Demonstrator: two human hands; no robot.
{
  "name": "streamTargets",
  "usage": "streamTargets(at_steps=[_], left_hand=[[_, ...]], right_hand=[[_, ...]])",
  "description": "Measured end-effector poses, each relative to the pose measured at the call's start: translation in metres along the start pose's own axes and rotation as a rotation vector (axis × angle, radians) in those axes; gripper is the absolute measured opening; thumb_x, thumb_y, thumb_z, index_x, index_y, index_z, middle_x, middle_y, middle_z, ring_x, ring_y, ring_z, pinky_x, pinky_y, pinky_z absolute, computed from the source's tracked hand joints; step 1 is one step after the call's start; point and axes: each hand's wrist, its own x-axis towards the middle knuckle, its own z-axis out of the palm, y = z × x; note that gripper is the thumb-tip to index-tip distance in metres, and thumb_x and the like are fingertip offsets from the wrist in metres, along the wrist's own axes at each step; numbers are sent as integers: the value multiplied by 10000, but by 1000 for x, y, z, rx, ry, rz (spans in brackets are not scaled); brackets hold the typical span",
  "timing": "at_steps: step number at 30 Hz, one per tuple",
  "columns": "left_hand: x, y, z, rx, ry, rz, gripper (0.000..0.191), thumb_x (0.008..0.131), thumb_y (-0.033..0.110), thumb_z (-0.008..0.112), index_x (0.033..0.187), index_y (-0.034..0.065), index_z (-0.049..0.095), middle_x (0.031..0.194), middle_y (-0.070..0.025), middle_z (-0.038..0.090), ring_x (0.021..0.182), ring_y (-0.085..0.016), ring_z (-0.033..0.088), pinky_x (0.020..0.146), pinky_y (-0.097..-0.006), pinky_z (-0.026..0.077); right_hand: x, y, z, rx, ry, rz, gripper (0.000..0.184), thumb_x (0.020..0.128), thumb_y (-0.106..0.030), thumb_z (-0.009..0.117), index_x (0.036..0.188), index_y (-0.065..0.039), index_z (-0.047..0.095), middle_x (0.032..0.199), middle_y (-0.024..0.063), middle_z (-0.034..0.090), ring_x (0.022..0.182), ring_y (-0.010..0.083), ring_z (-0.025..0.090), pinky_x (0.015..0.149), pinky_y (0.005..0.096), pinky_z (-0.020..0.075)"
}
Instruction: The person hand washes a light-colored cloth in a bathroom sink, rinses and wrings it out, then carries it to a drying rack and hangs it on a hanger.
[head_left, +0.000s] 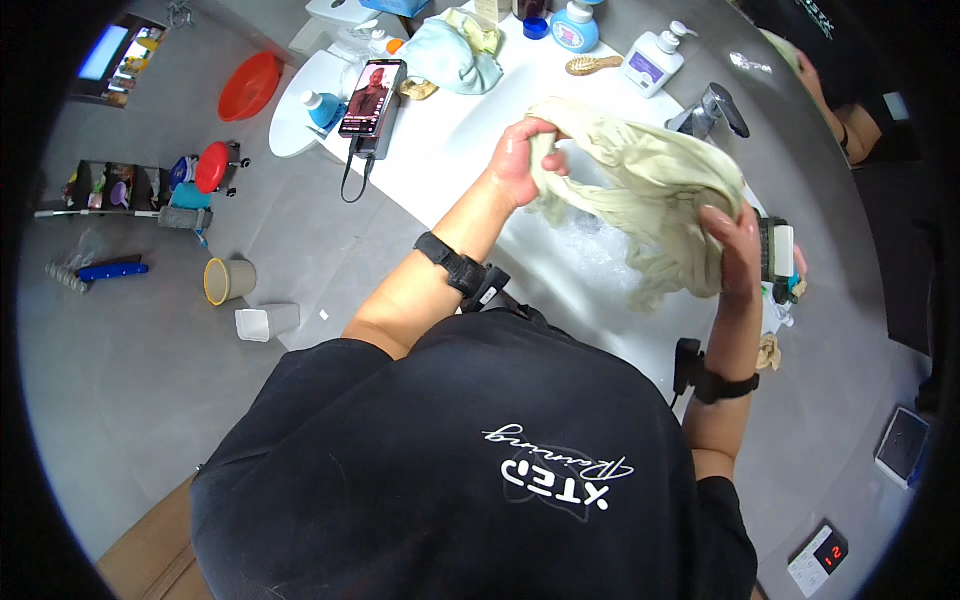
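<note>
A pale green wet cloth (637, 172) is stretched between my two hands above a white washbasin (525, 247) holding sudsy water. My left hand (521, 161) grips one end of the cloth, fingers curled round it. At the other end my right hand (731, 244) holds the bunched part, its thumb on the near side; some of its fingers are hidden by the fabric. Loose folds hang towards the water. Beyond the cloth, at the back of the basin, stands a chrome faucet (701, 116).
A phone (373, 97) with a cable stands at the counter's left. Behind are a light blue cloth (450, 56), a wooden hairbrush (592, 65), a white pump bottle (654, 60) and a blue pump bottle (575, 30). A mirror (787, 142) rises beyond the faucet.
</note>
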Motion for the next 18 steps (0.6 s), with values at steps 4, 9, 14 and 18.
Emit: streamTargets(at_steps=[4, 9, 14, 18], left_hand=[[4, -3, -43, 169, 212, -55, 240, 805, 131, 530, 1026, 41, 499, 918, -74, 541, 497, -134, 419, 532, -336, 451], [19, -51, -88, 721, 587, -198, 753, 701, -39, 634, 1374, 77, 318, 1032, -207, 563, 632, -230, 583, 558, -367, 535], [36, -115, -111, 1738, 243, -648, 828, 767, 16, 538, 1504, 190, 203, 1494, -294, 61, 1247, -411, 423, 1030, -396, 383], [40, -110, -113, 1436, 431, -623, 856, 755, 55, 595, 1501, 237, 216, 1524, -197, 131, 1348, -397, 267, 1053, -406, 355]], right_hand=[[16, 75, -53, -389, -26, 334, 497, 762, -236, 738, 1150, 31, 580, 961, 79, 663, 869, 147, 610, 763, 285, 500], [23, 198, -65, -670, 186, 415, 567, 784, -229, 698, 1281, -41, 500, 1150, 173, 607, 1018, 283, 594, 881, 356, 471], [18, 253, -15, -1534, -432, 327, 633, 808, -269, 648, 1394, -189, 424, 1473, 148, 313, 1317, 340, 366, 1054, 439, 375], [29, 254, -1, -1430, -346, 216, 564, 811, -158, 641, 1344, -203, 462, 1460, 112, 317, 1184, 400, 444, 977, 450, 438]])
